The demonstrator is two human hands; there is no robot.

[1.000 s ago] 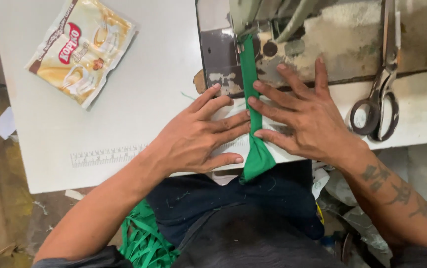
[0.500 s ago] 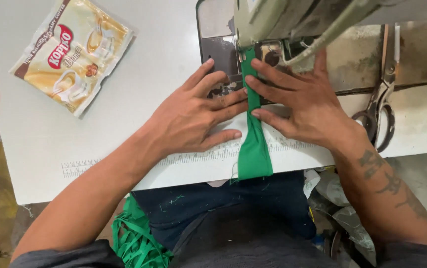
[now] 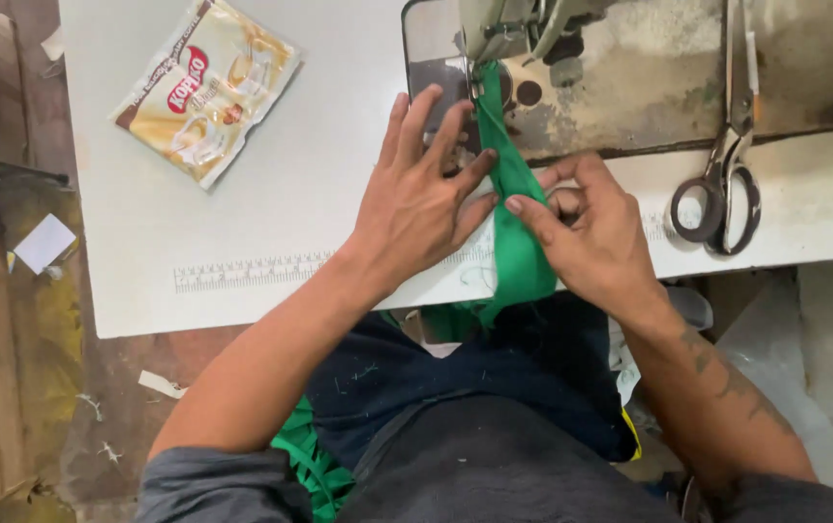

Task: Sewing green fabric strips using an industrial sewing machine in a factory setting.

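Note:
A narrow green fabric strip (image 3: 516,242) runs from under the sewing machine head (image 3: 523,24) down over the table's front edge to my lap. My left hand (image 3: 421,199) lies flat on the white table, fingers spread, its fingertips pressing the strip's left edge. My right hand (image 3: 590,232) pinches the strip's right edge between thumb and curled fingers. More green fabric (image 3: 310,465) hangs by my left thigh.
Large scissors (image 3: 726,165) lie to the right on the machine bed. A cream and brown snack packet (image 3: 208,92) rests at the far left of the white table (image 3: 271,223). A ruler (image 3: 252,271) is printed along its front edge. Paper scraps lie on the floor.
My right hand has gone from lying flat with spread fingers to curling and pinching the strip. The view has shifted, and both hands sit a little nearer the table's front edge.

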